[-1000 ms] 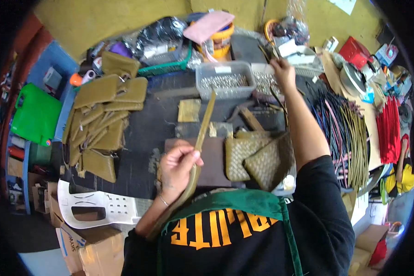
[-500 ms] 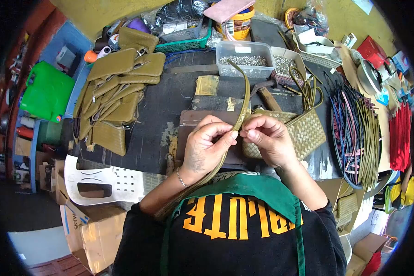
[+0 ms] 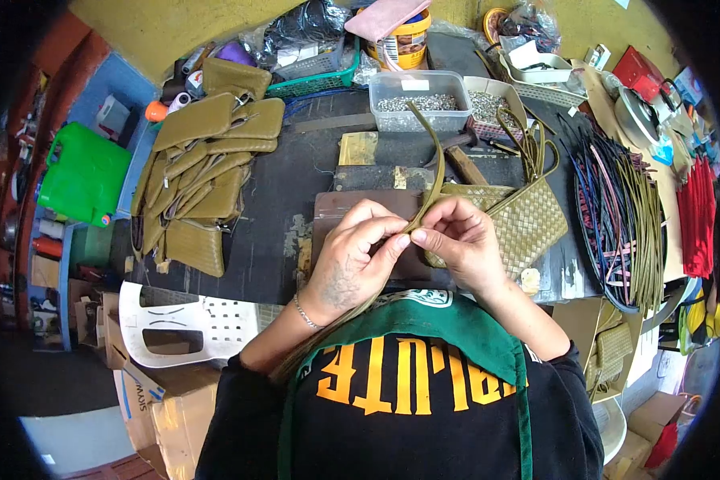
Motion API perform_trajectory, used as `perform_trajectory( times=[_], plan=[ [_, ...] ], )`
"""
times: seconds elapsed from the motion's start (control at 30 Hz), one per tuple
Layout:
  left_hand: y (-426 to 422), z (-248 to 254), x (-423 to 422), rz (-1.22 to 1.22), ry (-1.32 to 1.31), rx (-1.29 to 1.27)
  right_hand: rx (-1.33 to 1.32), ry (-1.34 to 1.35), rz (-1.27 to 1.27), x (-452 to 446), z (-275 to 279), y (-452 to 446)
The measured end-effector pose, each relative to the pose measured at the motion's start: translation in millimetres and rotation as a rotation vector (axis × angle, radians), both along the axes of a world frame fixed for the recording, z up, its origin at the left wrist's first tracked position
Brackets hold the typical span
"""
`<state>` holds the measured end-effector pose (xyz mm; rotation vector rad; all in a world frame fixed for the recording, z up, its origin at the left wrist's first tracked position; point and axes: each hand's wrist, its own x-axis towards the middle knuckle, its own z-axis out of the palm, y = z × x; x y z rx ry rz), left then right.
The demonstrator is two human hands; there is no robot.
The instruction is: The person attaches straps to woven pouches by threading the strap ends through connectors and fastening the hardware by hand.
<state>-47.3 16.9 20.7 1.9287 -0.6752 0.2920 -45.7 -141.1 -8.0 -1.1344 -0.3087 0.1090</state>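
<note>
An olive leather strap (image 3: 438,164) rises in a curve from between my hands, and its lower length runs down past my left wrist. My left hand (image 3: 358,254) is closed, pinching the strap between thumb and fingers. Beside it, my right hand (image 3: 466,244) pinches the same strap, with the thumb tips of both hands almost meeting. What lies under the fingertips is too small to tell. Behind my right hand lies a woven olive bag (image 3: 536,224) with thin looped straps. A brown flat block (image 3: 334,210) sits on the table under my hands.
Olive pouches (image 3: 208,176) are heaped on the table's left. At the back stand a clear tub (image 3: 418,120) of metal pieces and a yellow bucket (image 3: 408,44). A hammer (image 3: 466,166) lies nearby. Bundled straps (image 3: 620,224) fill a tray on the right; a white chair (image 3: 188,324) stands left.
My right hand has moved slightly left and down, bringing its fingertips against the strap beside my left hand. The strap's upper end has swung a little to the right.
</note>
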Motion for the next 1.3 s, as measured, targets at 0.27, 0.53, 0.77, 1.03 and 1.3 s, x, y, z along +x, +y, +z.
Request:
perform_trajectory(
  times=[0.27,0.53,0.77,1.03,1.3],
  plan=[
    [-2.0,4.8,-4.0,0.008,0.079,0.088,0.064,-0.077,-0.141,-9.4,-1.7,6.2],
    [-9.7,8.7,-6.6,-0.065,0.051,0.024,-0.345,-0.339,-0.209,-8.0,-5.3,-16.0],
    [-10.7,19.6,-19.3,-0.302,0.007,0.013,-0.987,-0.425,-0.775,54.5,-14.8,-49.8],
    [-4.7,15.0,-20.7,-0.406,-0.014,-0.064,-0.497,0.021,-0.578,95.6,-29.9,-87.4],
    [0.7,11.6,-14.6,-0.272,-0.122,-0.017,0.305,0.212,-0.039,44.0,-11.8,-59.5]
  ],
)
